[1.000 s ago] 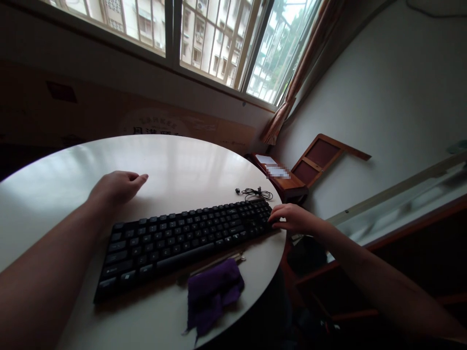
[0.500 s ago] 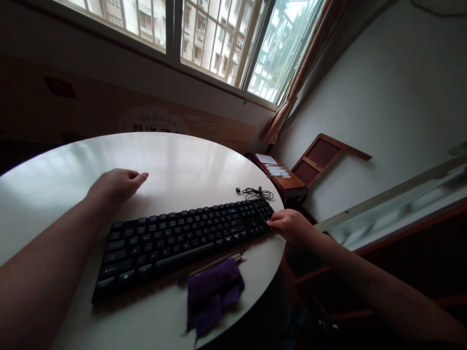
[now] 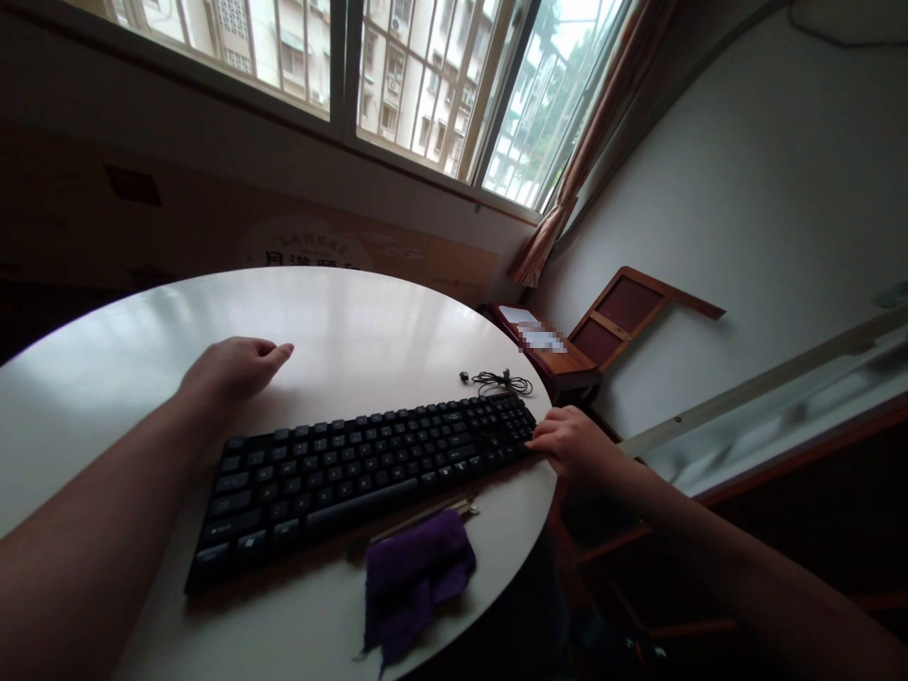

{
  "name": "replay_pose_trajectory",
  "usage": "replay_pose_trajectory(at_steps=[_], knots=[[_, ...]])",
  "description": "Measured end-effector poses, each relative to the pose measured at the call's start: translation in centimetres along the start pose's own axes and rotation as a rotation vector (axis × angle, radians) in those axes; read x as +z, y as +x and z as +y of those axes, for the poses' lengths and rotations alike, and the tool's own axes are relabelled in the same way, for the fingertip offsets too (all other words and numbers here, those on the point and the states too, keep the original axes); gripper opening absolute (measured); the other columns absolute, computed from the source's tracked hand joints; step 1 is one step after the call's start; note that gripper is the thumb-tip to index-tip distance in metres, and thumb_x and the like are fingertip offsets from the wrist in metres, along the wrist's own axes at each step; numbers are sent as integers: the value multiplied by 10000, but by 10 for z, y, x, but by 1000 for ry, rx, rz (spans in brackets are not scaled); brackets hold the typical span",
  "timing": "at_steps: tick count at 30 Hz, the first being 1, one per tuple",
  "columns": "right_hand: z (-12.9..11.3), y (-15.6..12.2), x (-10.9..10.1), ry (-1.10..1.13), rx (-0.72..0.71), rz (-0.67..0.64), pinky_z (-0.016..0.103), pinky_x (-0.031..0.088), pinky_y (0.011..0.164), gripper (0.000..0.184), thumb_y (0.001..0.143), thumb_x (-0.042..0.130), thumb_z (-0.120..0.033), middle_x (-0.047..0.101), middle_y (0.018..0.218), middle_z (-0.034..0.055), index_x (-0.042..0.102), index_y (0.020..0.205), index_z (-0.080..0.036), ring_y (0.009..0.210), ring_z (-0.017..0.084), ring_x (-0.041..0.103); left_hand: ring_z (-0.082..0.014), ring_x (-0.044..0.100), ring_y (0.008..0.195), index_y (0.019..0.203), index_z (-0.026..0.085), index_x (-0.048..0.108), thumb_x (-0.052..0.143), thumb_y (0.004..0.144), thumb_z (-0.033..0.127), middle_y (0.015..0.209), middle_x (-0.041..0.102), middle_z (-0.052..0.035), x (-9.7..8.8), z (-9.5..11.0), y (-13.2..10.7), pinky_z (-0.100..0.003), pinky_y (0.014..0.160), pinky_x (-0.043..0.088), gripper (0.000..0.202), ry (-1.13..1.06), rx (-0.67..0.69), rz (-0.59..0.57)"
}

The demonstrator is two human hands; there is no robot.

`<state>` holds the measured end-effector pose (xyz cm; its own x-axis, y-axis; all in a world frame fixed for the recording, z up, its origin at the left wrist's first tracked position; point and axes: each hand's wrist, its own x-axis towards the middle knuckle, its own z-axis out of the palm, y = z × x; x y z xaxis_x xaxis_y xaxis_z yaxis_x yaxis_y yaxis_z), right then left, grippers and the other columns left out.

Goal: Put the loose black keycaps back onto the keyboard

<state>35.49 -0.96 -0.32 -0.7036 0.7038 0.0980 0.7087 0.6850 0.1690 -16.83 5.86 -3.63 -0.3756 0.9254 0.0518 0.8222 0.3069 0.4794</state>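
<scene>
A black keyboard (image 3: 361,473) lies slanted across a round white table (image 3: 355,331). My right hand (image 3: 574,443) has its fingers curled over the keyboard's right end, gripping it at the table's edge. Just beyond the keyboard's far left corner, my left hand (image 3: 234,367) rests on the table with fingers loosely curled and nothing in it, not touching the keys. In front of the keyboard lies a crumpled purple cloth (image 3: 415,577), and a thin metal tool (image 3: 426,514) sits between cloth and keyboard.
A coiled black cable (image 3: 500,382) lies on the table past the keyboard's right end. A wooden chair (image 3: 588,331) with papers on its seat stands beside the table on the right. Barred windows run along the far wall, with a curtain (image 3: 567,199) in the corner.
My right hand has slid from on top of the rightmost keys to the keyboard's right end. The keyboard has barely shifted, and my left hand has stayed in place.
</scene>
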Motion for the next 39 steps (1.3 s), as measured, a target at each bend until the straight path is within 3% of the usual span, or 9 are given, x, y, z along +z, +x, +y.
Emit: replay_pose_trajectory(at_steps=[5,7,13,17,20,23,28,33,39], knots=[[9,50,-25,50,76,123,320,417,980,273,907,587,-167,722,1086,50,799,1064,-238,1011,170,600,-291,664,930,1107,159,767,470,896,584,1089,755,-131,0,0,-2,-336,742,452,559,-2,4,-8],[14,81,-28,92,135,99,314,431,1012,277,940,570,-206,714,1135,51,786,1112,-235,1054,173,609,-295,662,937,1094,164,773,473,890,576,1082,758,-128,0,0,-2,-335,737,452,549,-2,14,4],[32,161,4,134,184,-41,291,469,1046,333,910,664,-297,705,1181,63,747,1220,-207,1136,188,633,-301,666,920,1037,179,784,463,889,573,1023,763,-125,1,-1,-1,-338,743,453,529,4,23,11],[39,181,25,142,169,-98,280,486,1024,396,867,722,-340,693,1222,64,740,1244,-219,1144,199,642,-283,661,912,1007,185,780,475,903,557,996,760,-113,0,2,-4,-324,718,434,493,-12,31,-2],[40,186,31,146,154,-124,274,489,1005,290,846,733,-310,711,1175,53,789,1118,-226,1112,201,654,-264,652,912,994,192,773,477,920,556,989,754,-98,-2,6,-8,-308,695,412,475,-17,20,-18],[38,188,26,156,136,-116,274,480,999,194,849,722,-285,729,1096,42,810,1012,-228,1071,194,658,-251,644,899,1001,199,772,490,927,554,1000,751,-87,-4,9,-11,-300,677,397,459,-19,1,-33],[34,174,-5,200,89,-39,275,457,1028,232,901,682,-325,717,1135,49,794,1069,-209,1099,176,640,-257,638,928,1064,187,768,506,934,535,1039,743,-96,-4,9,-12,-307,704,405,454,-34,-15,-31],[42,121,-36,287,-25,-114,204,487,904,217,900,684,-323,733,1072,31,797,1050,-216,962,117,670,-257,637,925,1072,186,766,506,928,541,1039,742,-95,-4,7,-10,-311,721,408,463,-38,-20,-23],[56,46,-31,352,11,-298,190,502,875,231,887,701,-315,740,1059,37,801,1061,-201,932,115,687,-261,634,932,1096,174,762,496,908,554,1073,742,-101,-2,3,-3,-306,728,408,500,-21,-21,-15]])
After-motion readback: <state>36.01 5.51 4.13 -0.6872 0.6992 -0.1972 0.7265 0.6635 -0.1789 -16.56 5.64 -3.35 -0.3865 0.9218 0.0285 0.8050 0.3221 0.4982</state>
